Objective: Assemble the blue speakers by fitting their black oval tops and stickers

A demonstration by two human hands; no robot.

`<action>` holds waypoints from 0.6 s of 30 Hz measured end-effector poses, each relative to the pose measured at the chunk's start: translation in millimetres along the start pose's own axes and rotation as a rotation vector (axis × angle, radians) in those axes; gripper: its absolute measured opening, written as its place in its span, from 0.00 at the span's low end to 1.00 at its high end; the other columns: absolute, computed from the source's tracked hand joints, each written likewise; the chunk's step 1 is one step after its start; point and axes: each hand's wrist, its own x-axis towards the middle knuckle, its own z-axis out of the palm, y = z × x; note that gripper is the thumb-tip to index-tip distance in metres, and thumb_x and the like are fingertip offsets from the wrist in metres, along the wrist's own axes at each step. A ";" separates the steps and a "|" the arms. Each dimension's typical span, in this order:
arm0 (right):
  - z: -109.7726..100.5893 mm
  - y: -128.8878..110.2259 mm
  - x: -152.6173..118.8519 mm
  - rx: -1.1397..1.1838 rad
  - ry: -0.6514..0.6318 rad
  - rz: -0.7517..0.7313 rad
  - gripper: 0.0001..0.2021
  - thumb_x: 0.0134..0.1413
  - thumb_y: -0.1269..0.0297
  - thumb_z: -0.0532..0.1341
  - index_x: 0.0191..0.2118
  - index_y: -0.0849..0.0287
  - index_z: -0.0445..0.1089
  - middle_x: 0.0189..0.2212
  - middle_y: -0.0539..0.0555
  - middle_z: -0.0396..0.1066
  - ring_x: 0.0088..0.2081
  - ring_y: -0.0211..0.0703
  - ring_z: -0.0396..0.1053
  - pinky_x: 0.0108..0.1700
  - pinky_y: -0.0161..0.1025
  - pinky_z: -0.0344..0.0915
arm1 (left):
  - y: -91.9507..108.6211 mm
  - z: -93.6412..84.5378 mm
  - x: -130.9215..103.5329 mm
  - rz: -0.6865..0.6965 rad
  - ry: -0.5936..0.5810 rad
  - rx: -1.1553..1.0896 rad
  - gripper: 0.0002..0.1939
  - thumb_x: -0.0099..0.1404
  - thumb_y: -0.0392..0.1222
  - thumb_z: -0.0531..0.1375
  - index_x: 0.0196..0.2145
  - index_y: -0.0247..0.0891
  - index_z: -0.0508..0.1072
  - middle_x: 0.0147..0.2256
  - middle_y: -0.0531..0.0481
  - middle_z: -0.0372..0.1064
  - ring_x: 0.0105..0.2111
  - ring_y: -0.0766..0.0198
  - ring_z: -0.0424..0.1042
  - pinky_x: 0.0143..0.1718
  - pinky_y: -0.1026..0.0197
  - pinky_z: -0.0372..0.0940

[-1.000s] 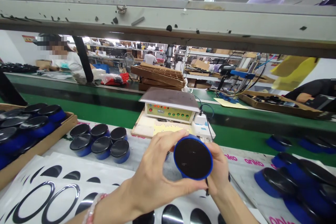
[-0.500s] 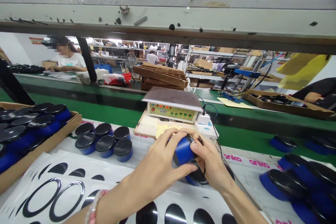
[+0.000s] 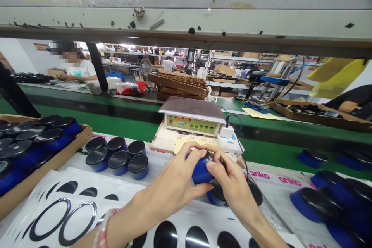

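A round blue case with a black top [image 3: 201,171] is held tilted between both hands, above the near side of the table. My left hand [image 3: 177,176] wraps its left side, with the thumb underneath. On the right side, my right hand [image 3: 232,178] grips it with the thumb pressed near its upper edge. The fingers hide much of the case's far side. Below the hands sits another case [image 3: 216,193], partly covered. White sheets [image 3: 132,186] with black oval and ring-shaped stickers [image 3: 165,235] lie under my forearms.
Several blue cases with black tops [image 3: 119,161] stand left of the hands. A cardboard box [image 3: 58,164] of them is at far left, and more cases [image 3: 316,205] lie at right. A control box [image 3: 192,118] stands ahead; a shelf beam [image 3: 186,19] crosses above.
Both hands still grip the blue case, which has turned slightly between them. My right thumb has shifted a little down and left on it. The view has moved slightly.
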 end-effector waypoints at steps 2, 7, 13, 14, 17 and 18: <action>2.3 1.3 -0.7 0.012 0.014 0.011 0.12 0.60 0.54 0.57 0.47 0.52 0.64 0.27 0.45 0.52 0.31 0.37 0.56 0.37 0.32 0.57 | 0.1 -1.7 -0.4 -0.005 -0.003 -0.011 0.26 0.56 0.34 0.66 0.49 0.41 0.59 0.52 0.46 0.57 0.52 0.59 0.64 0.56 0.54 0.61; 9.0 7.8 -2.9 0.128 0.060 0.062 0.16 0.58 0.52 0.58 0.49 0.52 0.65 0.28 0.46 0.56 0.32 0.38 0.58 0.39 0.33 0.60 | -0.5 -5.0 -1.2 0.009 -0.009 0.006 0.25 0.56 0.34 0.65 0.49 0.42 0.60 0.51 0.48 0.58 0.51 0.60 0.64 0.54 0.57 0.63; 12.1 -1.4 -3.9 0.169 0.079 0.054 0.11 0.58 0.53 0.59 0.42 0.54 0.66 0.41 0.52 0.68 0.44 0.44 0.65 0.48 0.38 0.62 | -1.6 -8.5 -3.2 0.069 0.011 0.065 0.26 0.58 0.34 0.64 0.51 0.43 0.59 0.52 0.48 0.58 0.53 0.60 0.63 0.55 0.57 0.63; 10.1 -6.4 -3.6 0.168 0.045 0.027 0.10 0.58 0.54 0.59 0.39 0.54 0.66 0.45 0.53 0.68 0.46 0.45 0.65 0.49 0.38 0.62 | -1.2 -9.9 -3.6 0.090 0.041 0.072 0.25 0.59 0.35 0.63 0.51 0.43 0.59 0.53 0.47 0.58 0.54 0.60 0.62 0.56 0.57 0.62; 0.1 -20.8 -3.4 0.135 -0.078 -0.034 0.09 0.56 0.55 0.61 0.38 0.52 0.64 0.50 0.53 0.66 0.49 0.46 0.65 0.50 0.40 0.63 | 2.4 -18.0 -4.1 0.169 0.112 0.059 0.26 0.60 0.33 0.61 0.53 0.43 0.58 0.56 0.47 0.58 0.57 0.61 0.60 0.58 0.59 0.59; -3.8 -24.1 -3.8 0.094 -0.098 -0.046 0.10 0.55 0.56 0.62 0.40 0.52 0.63 0.49 0.53 0.67 0.48 0.46 0.65 0.50 0.40 0.63 | 4.3 -21.9 -4.2 0.189 0.102 0.047 0.27 0.59 0.33 0.61 0.54 0.43 0.57 0.56 0.47 0.59 0.58 0.62 0.59 0.59 0.60 0.58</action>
